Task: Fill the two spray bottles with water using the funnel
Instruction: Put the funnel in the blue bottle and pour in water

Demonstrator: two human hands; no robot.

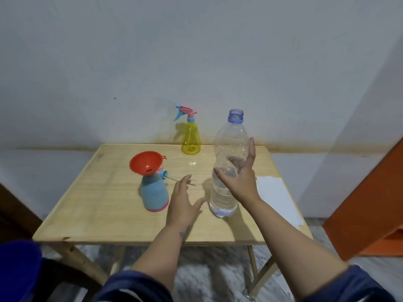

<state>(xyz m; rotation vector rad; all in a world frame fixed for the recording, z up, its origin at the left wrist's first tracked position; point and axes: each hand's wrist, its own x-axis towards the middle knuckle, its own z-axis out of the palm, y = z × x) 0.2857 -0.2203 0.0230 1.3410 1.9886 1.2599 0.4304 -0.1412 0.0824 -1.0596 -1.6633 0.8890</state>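
A blue spray bottle [154, 192] stands at the table's middle left with a red funnel [145, 163] set in its neck. Its sprayer head [163, 173] lies just behind it, the thin tube pointing right. At the back stands a yellow spray bottle [190, 138] with a pink and blue sprayer on top. A clear water bottle [231, 136], uncapped, stands upright with a little water at the bottom. My right hand [242, 182] wraps round its middle, thumb in front, fingers behind. Between the two bottles my left hand [182, 203] hovers with fingers spread, holding nothing.
The small wooden table [98, 192] stands against a pale wall. A white sheet of paper [277, 197] lies along its right edge. An orange piece of furniture [370, 203] is at the right, and a blue rounded object [19, 269] at the lower left.
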